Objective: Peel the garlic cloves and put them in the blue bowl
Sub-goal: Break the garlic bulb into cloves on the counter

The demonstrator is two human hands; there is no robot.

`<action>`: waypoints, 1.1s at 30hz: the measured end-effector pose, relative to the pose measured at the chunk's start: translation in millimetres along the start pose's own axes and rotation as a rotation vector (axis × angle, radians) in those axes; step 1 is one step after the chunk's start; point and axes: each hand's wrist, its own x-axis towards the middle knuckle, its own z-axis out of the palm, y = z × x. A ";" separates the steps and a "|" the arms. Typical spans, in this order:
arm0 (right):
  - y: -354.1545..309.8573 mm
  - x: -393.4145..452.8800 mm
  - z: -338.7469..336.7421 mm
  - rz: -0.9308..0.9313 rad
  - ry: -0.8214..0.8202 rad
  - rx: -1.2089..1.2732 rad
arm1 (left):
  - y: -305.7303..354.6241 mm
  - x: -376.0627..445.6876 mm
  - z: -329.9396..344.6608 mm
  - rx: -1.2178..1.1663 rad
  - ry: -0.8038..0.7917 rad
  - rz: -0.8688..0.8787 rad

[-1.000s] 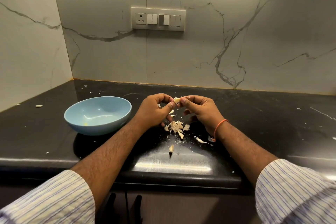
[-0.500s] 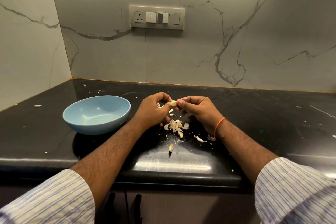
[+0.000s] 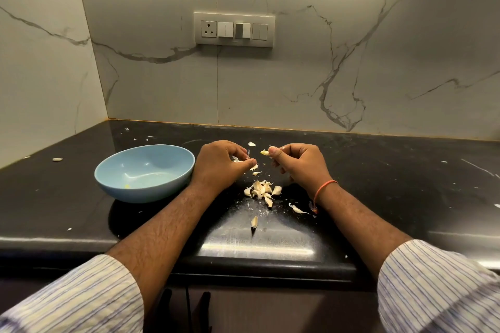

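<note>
My right hand (image 3: 299, 163) pinches a small garlic clove (image 3: 264, 153) between thumb and fingertips, above the black counter. My left hand (image 3: 220, 163) sits a short gap to its left, fingers curled round a bit of papery skin (image 3: 237, 159). A pile of cloves and skins (image 3: 262, 190) lies on the counter below and between the hands. One loose clove (image 3: 254, 222) lies nearer the front edge. The blue bowl (image 3: 144, 171) stands just left of my left hand and looks almost empty, with a tiny yellowish speck inside.
The black counter (image 3: 392, 184) meets marble walls at the back and left. A stray clove (image 3: 57, 159) lies far left. Skin scraps (image 3: 297, 209) dot the surface near my right wrist. A switch panel (image 3: 234, 30) is on the back wall.
The hands were together on the clove; now they have pulled apart. The clove stays in my right hand, and a piece of skin came away with the left.
</note>
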 end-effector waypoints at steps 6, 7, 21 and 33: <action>-0.5 -0.6 0.2 -0.024 0.006 -0.072 | -4.3 2.0 2.2 0.047 -0.017 0.065; -0.3 -0.5 0.2 -0.024 0.006 -0.070 | -4.6 1.8 1.8 0.040 -0.006 0.061; -0.8 0.2 2.0 -0.002 -0.099 -0.049 | 2.9 -0.8 4.6 -0.066 -0.128 0.271; 1.6 -3.0 4.4 -0.202 -0.210 -0.241 | 7.4 -3.9 3.0 -0.088 -0.170 0.199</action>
